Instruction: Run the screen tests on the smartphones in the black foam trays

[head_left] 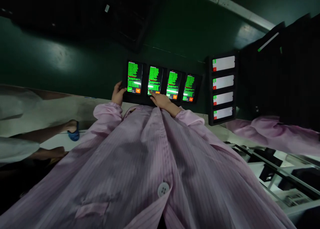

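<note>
Your hands meet a black tray (130,96) of four lit phones, straight ahead of your chest.
Your left hand (118,93) grips the tray's left end; its long axis runs left to right. Your right hand (162,102), nearer, is loosely curled, its forefinger touching the second green-screened phone (154,80). A second black tray (210,89) holds four white-screened phones to the right.

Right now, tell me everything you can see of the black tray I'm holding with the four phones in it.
The black tray is a dark, matte-looking holder carrying four phones side by side, screens lit with green text. It is held over a dark green floor. The left hand grips its left edge; the right hand rests at its lower edge, a finger on the second screen.
</note>
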The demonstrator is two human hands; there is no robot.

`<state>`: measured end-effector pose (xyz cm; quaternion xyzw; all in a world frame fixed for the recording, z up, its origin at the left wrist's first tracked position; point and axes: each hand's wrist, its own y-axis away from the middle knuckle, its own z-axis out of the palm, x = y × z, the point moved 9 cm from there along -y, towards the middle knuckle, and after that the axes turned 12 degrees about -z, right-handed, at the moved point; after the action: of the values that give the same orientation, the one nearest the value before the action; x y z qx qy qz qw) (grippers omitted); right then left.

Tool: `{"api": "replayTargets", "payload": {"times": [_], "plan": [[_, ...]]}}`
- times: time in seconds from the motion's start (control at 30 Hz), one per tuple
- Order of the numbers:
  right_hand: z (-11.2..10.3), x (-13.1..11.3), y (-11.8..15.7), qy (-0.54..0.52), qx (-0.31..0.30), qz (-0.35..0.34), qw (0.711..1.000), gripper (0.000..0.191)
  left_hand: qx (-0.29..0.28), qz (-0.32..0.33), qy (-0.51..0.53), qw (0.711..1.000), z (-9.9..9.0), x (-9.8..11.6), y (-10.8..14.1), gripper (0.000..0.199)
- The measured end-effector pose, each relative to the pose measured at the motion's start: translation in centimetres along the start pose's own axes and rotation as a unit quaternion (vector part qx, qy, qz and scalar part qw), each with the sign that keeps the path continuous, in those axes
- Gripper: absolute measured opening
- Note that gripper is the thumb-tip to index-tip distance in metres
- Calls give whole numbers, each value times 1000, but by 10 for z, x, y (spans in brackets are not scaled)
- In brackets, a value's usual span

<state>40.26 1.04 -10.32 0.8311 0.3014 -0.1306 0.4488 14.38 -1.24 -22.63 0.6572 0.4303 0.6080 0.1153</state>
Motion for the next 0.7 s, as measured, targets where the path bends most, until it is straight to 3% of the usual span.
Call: {"api": "replayTargets", "payload": {"times": [0.27, 0.53, 0.7], "plan": [[17, 4, -7, -15, 22, -38, 999, 66, -22, 39, -23, 999, 5, -12, -23, 55], [25, 12, -15, -38, 53, -69, 995, 66, -42, 77, -38, 995, 8, -11, -29, 61], [24, 13, -17, -44, 58, -69, 995, 67, -28, 45, -35, 998, 8, -9, -31, 63]]}}
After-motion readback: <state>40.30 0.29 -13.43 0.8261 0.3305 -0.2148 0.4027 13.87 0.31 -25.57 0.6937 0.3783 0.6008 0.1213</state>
